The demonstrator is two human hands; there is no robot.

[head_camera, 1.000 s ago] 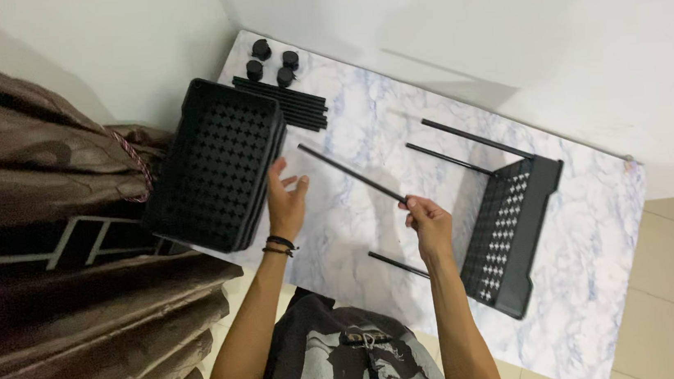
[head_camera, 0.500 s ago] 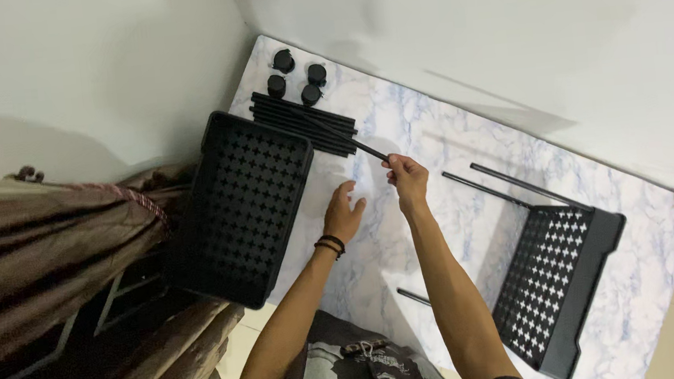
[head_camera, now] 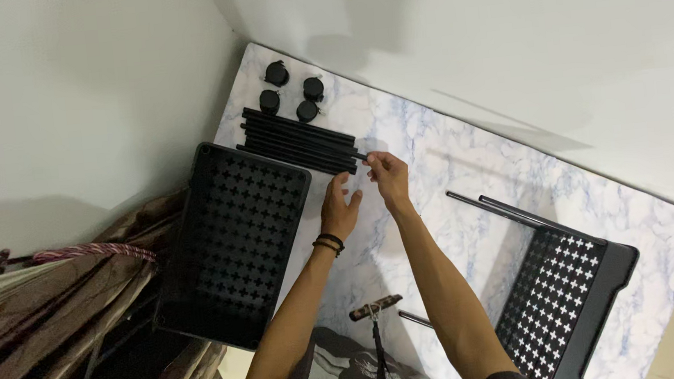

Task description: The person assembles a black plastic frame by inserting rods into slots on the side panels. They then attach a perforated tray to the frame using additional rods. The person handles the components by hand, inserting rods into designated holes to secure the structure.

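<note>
On the marble-patterned desk, the right hand pinches the near tip of the bundle of thin black metal rods, while the open left hand hovers beside the rods, next to the black perforated tray.

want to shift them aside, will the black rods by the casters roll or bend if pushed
The black rods look thin, straight and round, so they are probably stiff and apt to roll on the smooth marbled tabletop. Bundled side by side, they likely scatter. The right hand pinches one end.
</note>
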